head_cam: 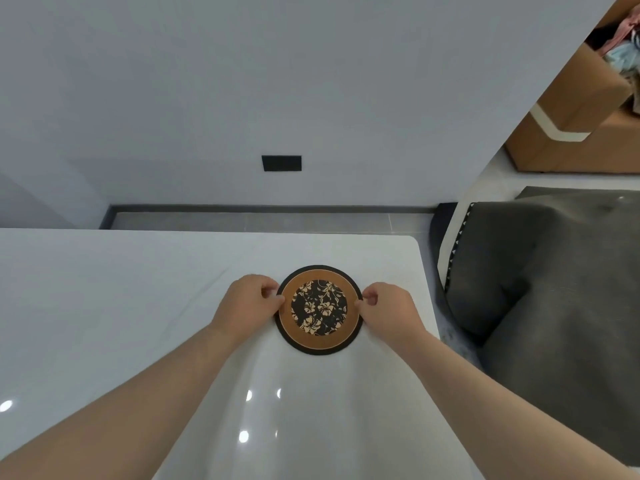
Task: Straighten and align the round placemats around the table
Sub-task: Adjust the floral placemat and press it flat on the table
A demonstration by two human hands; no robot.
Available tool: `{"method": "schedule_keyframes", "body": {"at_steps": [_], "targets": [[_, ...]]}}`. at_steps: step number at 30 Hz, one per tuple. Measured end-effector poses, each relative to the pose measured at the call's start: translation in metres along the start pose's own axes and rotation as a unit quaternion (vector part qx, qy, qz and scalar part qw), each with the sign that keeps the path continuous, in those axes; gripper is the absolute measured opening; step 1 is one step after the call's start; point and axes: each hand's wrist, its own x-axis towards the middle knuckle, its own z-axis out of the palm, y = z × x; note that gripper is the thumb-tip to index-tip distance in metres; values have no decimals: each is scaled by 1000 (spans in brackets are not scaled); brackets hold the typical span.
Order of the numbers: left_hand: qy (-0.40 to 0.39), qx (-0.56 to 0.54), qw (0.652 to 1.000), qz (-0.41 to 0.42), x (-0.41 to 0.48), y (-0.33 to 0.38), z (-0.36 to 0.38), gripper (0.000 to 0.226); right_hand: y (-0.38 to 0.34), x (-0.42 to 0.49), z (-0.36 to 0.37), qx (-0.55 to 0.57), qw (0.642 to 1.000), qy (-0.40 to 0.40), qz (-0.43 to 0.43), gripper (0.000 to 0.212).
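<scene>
Both bare forearms enter from the bottom edge and converge toward the far right part of the white table [121, 306]. Left hand [247, 303] and right hand [388, 306] each meet an opposite side of the round placemat [319, 310], with the fingertips pinched on its dark outer rim. Grip state: both hands closed on the mat's edge, thumb and forefinger doing the work, the remaining fingers curled in.

Placemat: one only is in view. It lies flat on the table, near the far right corner, apart from both the far edge and the right edge. It shows a dark border, a tan ring and a dark floral centre.

Assessment: a matched hold on opposite sides appears chosen so the mat can be turned or slid without lifting, which suits squaring it to the table edge. The step in hand looks like fine positioning of this mat. Whether other mats remain to be set cannot be told, since none is visible.

Surroundings: the glossy table surface carries ceiling-light reflections close to the camera and nothing else near the mat. A dark grey upholstered seat [540, 271] stands just beside the table's right edge. A cardboard box [571, 98] holding cloth items sits well apart at the upper right. A dark wall plate [281, 163] is set low on the pale wall beyond.

Obstructions: none on the table. The mat's path in any direction appears free.
</scene>
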Motion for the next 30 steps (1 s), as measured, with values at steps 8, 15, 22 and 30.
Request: {"method": "schedule_keyframes", "body": {"at_steps": [8,15,22,30], "targets": [[-83,301,940,138,-13,-46,6,116,44,-3,7,-250,948,-73,-183,117],[-67,300,942,138,-12,-44,6,114,45,-2,12,-257,946,-47,-193,107],[-48,299,942,145,-12,-45,8,105,41,-1,11,-254,949,-44,-184,104],[-32,300,941,154,-12,-46,10,100,40,-1,13,-258,949,-34,-180,101]]}}
